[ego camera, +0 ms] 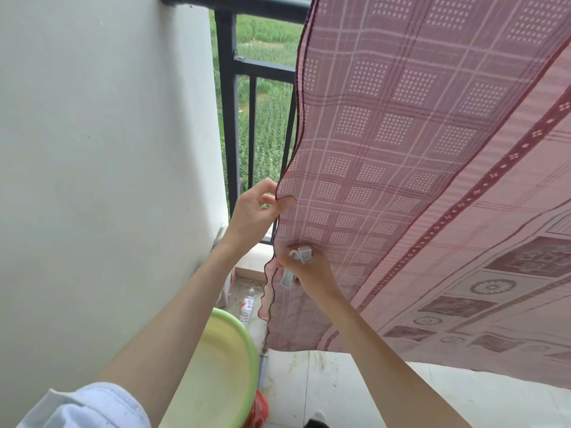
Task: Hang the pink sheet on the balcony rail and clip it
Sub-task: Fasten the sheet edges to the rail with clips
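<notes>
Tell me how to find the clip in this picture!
Find the big pink sheet hanging from the black rail. Follow its wavy dark edge down to the right hand. The clips are the small white plastic pieces with holes held there, the only white things against the pink.

Both arms reach forward and up, bare from the elbow down, a pale sleeve (92, 406) bunched on the left upper arm. The left hand (253, 211) is raised higher, wrist bent, thumb and fingertips pinched together. The right hand (309, 270) sits lower and just beside it, knuckles toward me, fingers curled shut in a grip.
</notes>
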